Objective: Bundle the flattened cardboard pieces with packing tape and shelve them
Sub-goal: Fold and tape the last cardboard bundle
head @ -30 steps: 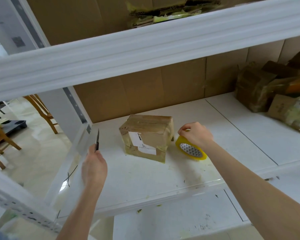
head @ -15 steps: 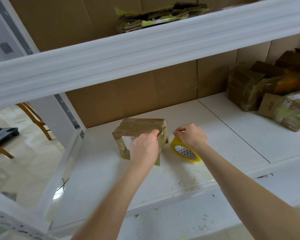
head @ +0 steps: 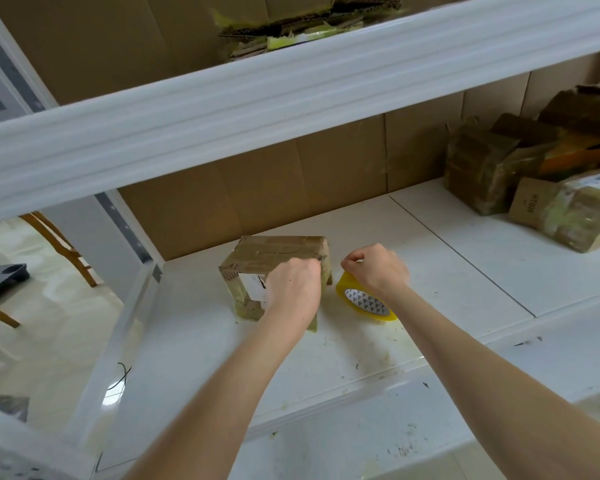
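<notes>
Annoyingly, left hand (head: 293, 289) hides its grip at the bundle (head: 274, 249); right hand (head: 376, 268) clasps the tape roll (head: 364, 303).

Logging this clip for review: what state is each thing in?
cardboard bundle: taped shut, standing on the shelf.
tape roll: tilted on edge beside the bundle.
left hand: curled at bundle's top corner; grip hidden.
right hand: grips tape roll's top.
flattened cardboard: stacked on upper shelf.

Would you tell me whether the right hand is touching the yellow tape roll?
Touching: the head view shows the right hand curled over the top edge of the yellow tape roll, no gap between.
</notes>
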Motion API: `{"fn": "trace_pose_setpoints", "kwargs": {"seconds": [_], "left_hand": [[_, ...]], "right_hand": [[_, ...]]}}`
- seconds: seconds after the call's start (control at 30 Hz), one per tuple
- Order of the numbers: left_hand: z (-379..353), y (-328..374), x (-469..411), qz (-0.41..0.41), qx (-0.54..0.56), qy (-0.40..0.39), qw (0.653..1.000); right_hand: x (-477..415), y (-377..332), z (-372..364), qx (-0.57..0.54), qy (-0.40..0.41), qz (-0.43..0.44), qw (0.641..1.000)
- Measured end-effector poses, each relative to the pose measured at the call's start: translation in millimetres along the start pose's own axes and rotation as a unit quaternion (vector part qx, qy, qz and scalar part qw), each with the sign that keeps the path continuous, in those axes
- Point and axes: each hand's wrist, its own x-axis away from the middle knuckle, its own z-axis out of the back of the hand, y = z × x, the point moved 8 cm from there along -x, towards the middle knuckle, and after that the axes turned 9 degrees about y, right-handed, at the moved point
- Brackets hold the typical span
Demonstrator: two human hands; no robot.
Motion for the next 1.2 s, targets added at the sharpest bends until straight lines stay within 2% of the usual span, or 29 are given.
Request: {"fn": "trace_pose_setpoints", "kwargs": {"seconds": [0.17,0.37,0.47,0.57,0.7,0.77,0.87,0.97,1.03,1.1,1.13,1.2], "left_hand": [[0,11,-3,-0.021,-0.053,-0.028,0.998],[-6,6,-4,-0.01,-0.032,-0.034,0.999],[-6,-1,-1,0.006,0.028,-0.018,0.999],[1,0,15,0.016,0.134,0.022,0.991],[25,-52,40,0.12,0.29,0.159,0.936],[19,-105,51,0.195,0.292,0.191,0.916],[-18,-189,77,0.323,0.251,0.159,0.899],[-64,-236,109,0.388,0.196,0.066,0.898],[-87,-246,127,0.393,0.175,0.001,0.903],[-96,-246,132,0.367,0.116,-0.048,0.922],[-91,-240,125,0.337,0.085,-0.036,0.937],[-62,-207,96,0.242,0.098,0.063,0.963]], "right_hand": [[2,-1,5,0.01,0.017,0.002,1.0],[3,5,21,-0.011,0.029,-0.022,0.999],[4,16,32,-0.026,0.038,-0.035,0.998],[7,27,39,-0.072,0.07,-0.052,0.994],[8,33,39,-0.135,0.108,-0.074,0.982],[7,32,36,-0.17,0.121,-0.079,0.975],[7,30,28,-0.189,0.128,-0.088,0.969],[9,25,18,-0.201,0.128,-0.093,0.967],[10,20,14,-0.204,0.135,-0.089,0.965],[10,18,13,-0.204,0.141,-0.09,0.965],[10,17,12,-0.203,0.142,-0.093,0.964],[11,17,12,-0.207,0.145,-0.096,0.963]]}}
